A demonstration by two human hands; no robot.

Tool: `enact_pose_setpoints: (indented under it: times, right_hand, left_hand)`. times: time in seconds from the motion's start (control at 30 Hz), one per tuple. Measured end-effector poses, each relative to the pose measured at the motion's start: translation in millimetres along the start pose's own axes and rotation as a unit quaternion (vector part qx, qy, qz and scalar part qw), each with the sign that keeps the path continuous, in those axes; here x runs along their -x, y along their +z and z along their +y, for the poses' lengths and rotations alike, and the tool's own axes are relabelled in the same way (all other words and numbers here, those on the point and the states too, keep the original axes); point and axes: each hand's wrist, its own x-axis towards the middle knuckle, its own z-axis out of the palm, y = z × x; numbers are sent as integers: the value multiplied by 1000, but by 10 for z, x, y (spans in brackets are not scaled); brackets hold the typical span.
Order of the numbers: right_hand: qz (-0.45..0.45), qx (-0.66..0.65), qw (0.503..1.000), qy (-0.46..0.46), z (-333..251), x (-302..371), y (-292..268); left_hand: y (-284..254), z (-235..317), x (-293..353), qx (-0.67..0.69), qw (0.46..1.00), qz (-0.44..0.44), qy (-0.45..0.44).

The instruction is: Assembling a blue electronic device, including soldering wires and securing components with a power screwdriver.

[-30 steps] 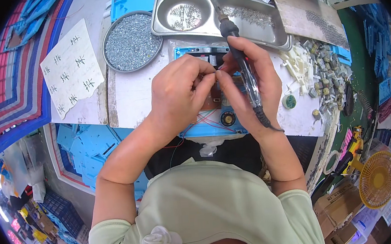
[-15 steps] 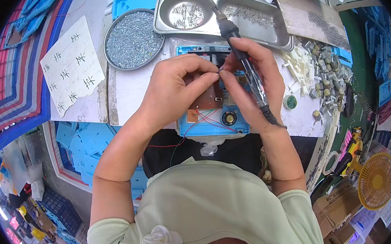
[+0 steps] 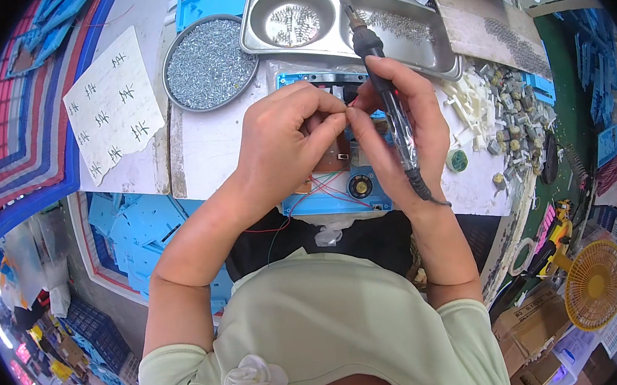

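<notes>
My right hand (image 3: 415, 126) has a soldering iron (image 3: 395, 113) tucked in it, the metal tip pointing up and away over the steel tray. The thumb and forefinger of that hand meet the fingertips of my left hand (image 3: 281, 139) in a pinch. A tiny bit of red shows between them, too small to name. Beneath both hands lies a blue plastic housing (image 3: 324, 204) with a round speaker (image 3: 360, 185), a brown circuit board (image 3: 333, 159) and thin red wires (image 3: 316, 189). My hands hide much of its middle.
Beyond the housing is a compartmented steel tray (image 3: 354, 49) of small metal parts. Left of it, a round dish (image 3: 215, 105) holds screws. A handwritten paper (image 3: 118, 107) lies farther left. White plastic pieces (image 3: 469, 106) and metal parts (image 3: 517, 117) are heaped right. A yellow fan (image 3: 596, 285) stands lower right.
The soldering iron has shifted slightly right and tilted a little. My left hand has turned slightly, still pinching. A dark object has come into view at the top right edge.
</notes>
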Motion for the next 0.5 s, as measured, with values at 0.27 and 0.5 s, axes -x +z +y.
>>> enact_pose_setpoints:
  times: [0.27, 0.5]
  right_hand:
    - [6, -13, 1000, -5, 37, 25, -23]
    - [43, -67, 997, 11, 35, -14, 49]
  left_hand:
    - [-31, -54, 10, 43, 999, 0, -25]
    - [-37, -11, -14, 10, 1000, -16, -16]
